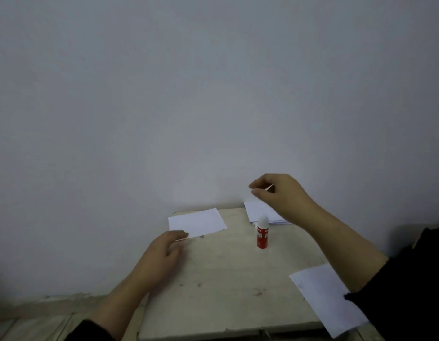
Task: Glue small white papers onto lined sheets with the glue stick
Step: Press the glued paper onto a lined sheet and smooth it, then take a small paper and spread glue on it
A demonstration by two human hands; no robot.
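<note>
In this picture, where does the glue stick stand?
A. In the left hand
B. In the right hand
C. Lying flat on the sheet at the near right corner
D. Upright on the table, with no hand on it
D: the glue stick stands upright on the table, while the left hand rests by a paper sheet and the right hand is raised above the paper stack.

The desk (228, 279) is bare across its middle and near edge, so there is open passage there. A glue stick (262, 232) stands upright toward the far right. Flat papers lie at the far left corner (201, 221), far right corner (259, 211) and near right edge (321, 291).
</note>
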